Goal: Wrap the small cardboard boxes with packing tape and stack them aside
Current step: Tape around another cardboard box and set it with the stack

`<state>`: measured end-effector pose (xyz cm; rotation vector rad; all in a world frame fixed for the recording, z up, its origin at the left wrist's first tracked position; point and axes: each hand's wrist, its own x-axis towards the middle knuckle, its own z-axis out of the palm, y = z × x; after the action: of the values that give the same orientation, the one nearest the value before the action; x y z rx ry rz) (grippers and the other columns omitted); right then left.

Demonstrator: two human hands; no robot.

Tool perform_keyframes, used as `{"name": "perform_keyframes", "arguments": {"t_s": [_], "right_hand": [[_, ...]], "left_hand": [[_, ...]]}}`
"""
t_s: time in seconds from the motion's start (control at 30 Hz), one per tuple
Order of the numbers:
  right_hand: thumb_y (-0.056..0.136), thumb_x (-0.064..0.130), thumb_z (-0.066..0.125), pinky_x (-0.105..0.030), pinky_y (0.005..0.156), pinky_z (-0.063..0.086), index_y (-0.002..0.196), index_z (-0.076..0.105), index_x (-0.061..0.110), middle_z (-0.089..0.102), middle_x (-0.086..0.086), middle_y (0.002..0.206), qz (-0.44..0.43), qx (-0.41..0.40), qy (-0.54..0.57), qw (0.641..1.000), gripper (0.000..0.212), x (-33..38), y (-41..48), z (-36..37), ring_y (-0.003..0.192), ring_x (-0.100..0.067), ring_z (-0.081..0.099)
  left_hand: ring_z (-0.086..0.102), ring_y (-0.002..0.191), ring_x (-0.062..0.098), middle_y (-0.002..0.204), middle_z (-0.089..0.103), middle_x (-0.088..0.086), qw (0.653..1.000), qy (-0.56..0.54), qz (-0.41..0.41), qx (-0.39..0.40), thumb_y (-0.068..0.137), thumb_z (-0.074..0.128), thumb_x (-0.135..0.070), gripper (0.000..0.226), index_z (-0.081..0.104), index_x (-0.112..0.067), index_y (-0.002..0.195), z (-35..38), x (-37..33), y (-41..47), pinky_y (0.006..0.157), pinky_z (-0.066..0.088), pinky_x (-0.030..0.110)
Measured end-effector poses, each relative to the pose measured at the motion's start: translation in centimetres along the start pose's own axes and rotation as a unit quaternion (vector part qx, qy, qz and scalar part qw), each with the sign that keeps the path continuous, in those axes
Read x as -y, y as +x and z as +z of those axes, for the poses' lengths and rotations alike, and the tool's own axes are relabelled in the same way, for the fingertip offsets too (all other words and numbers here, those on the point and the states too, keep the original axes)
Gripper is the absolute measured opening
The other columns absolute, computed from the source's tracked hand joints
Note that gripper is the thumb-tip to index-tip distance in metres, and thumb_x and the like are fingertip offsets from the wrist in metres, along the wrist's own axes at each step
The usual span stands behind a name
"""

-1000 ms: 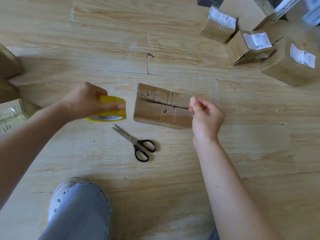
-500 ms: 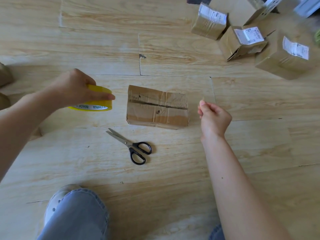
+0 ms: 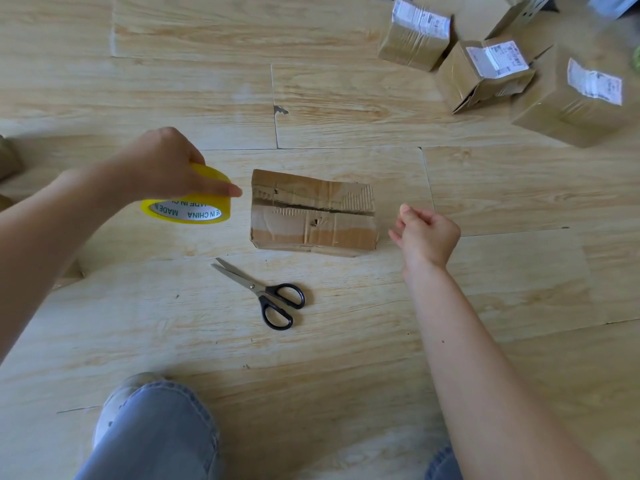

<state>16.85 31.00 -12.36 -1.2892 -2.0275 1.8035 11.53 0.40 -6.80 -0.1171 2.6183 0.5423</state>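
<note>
Gripping tape in left hand, just left of box lying flat on floor. Curling right hand just right of box, thumb to forefinger: pinching something or nothing, cannot tell. With scissors near box's front.

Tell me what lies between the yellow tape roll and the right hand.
Head view: the worn cardboard box, on the floor between yellow tape roll and right hand.

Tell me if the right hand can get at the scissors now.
Probably yes. The scissors lie on bare floor nearer the person than the cardboard box, nothing between them and the right hand. Its fingers are curled, perhaps holding something.
</note>
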Motion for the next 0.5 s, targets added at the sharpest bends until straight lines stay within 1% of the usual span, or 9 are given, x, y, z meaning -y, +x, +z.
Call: {"name": "perform_keyframes", "arguments": {"t_s": [0.07, 0.2, 0.23, 0.3, 0.37, 0.5], "right_hand": [[0.090, 0.008, 0.067, -0.029, 0.065, 0.058, 0.085, 0.062, 0.008, 0.062, -0.003, 0.075, -0.002, 0.000, -0.017, 1.000, 0.007, -0.4, 0.3, 0.0, 0.073, -0.014, 0.063], [0.090, 0.009, 0.067, -0.041, 0.076, 0.060, 0.084, 0.064, 0.009, 0.064, -0.004, 0.079, -0.012, 0.000, -0.057, 0.998, 0.007, -1.2, 0.8, 0.2, 0.066, -0.013, 0.062], [0.090, 0.010, 0.068, -0.042, 0.079, 0.059, 0.081, 0.063, 0.011, 0.065, -0.004, 0.079, -0.015, -0.001, -0.064, 0.998, 0.010, -1.3, 0.9, 0.3, 0.068, -0.015, 0.064], [0.089, 0.011, 0.068, -0.044, 0.085, 0.057, 0.075, 0.062, 0.017, 0.067, -0.006, 0.083, -0.019, -0.003, -0.073, 0.997, 0.017, -1.6, 1.0, 0.4, 0.081, -0.022, 0.068], [0.089, 0.012, 0.069, -0.044, 0.089, 0.055, 0.075, 0.062, 0.016, 0.069, -0.010, 0.089, -0.021, -0.008, -0.081, 0.996, 0.015, -1.9, 1.1, 0.6, 0.092, -0.027, 0.068], [0.089, 0.014, 0.069, -0.044, 0.089, 0.054, 0.085, 0.065, 0.011, 0.070, -0.012, 0.093, -0.028, -0.018, -0.100, 0.994, 0.006, -2.3, 1.2, 1.0, 0.094, -0.028, 0.068]], "left_hand": [[0.056, 0.052, 0.017, 0.057, 0.060, 0.005, 1.000, 0.003, -0.003, 0.003, 0.044, 0.062, -0.079, 0.063, 0.067, -0.018, 0.061, 0.4, 0.1, 0.2, 0.044, 0.034, 0.022], [0.057, 0.057, 0.017, 0.062, 0.062, 0.005, 1.000, 0.006, -0.010, 0.005, 0.051, 0.067, -0.075, 0.058, 0.069, -0.020, 0.066, 1.2, 0.5, 0.6, 0.046, 0.036, 0.023], [0.057, 0.056, 0.017, 0.062, 0.062, 0.005, 1.000, 0.009, -0.009, 0.004, 0.052, 0.067, -0.075, 0.057, 0.069, -0.020, 0.065, 1.4, 0.6, 0.7, 0.046, 0.035, 0.023], [0.057, 0.055, 0.017, 0.060, 0.061, 0.004, 1.000, 0.012, -0.005, 0.001, 0.052, 0.066, -0.075, 0.055, 0.068, -0.021, 0.063, 1.7, 0.7, 0.8, 0.046, 0.034, 0.023], [0.056, 0.054, 0.017, 0.058, 0.059, 0.003, 1.000, 0.016, -0.003, -0.004, 0.055, 0.067, -0.074, 0.052, 0.066, -0.023, 0.061, 2.0, 0.9, 0.9, 0.046, 0.033, 0.023], [0.056, 0.056, 0.017, 0.062, 0.060, 0.004, 1.000, 0.021, -0.006, -0.012, 0.060, 0.068, -0.072, 0.050, 0.067, -0.022, 0.065, 2.7, 1.1, 1.0, 0.047, 0.032, 0.023]]}}
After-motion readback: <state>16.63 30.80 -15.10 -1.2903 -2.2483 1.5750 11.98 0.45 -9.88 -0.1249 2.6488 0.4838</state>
